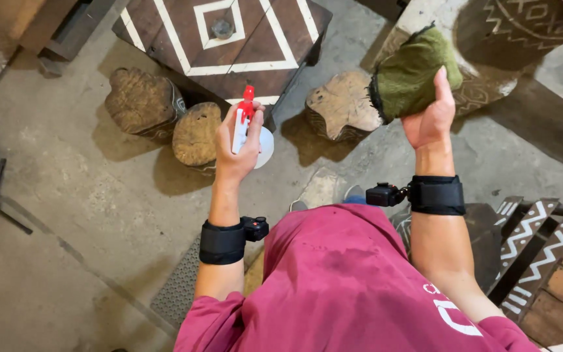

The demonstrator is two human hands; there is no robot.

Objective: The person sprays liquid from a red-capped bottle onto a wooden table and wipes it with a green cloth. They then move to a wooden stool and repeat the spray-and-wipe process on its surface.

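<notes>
Half of the spray bottle (pixel 250 133) is hidden behind my left grip (pixel 236 146), fingers wrapped tight below its red nozzle; its contents I cannot make out. My right grip (pixel 433 117) clutches a green cloth (pixel 412 75) bunched above the palm.

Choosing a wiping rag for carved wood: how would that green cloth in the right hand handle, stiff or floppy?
The green cloth looks soft and floppy: it bunches into a wad in the right hand. Its frayed dark edge suggests loose fibres that may snag. Probably light.
</notes>
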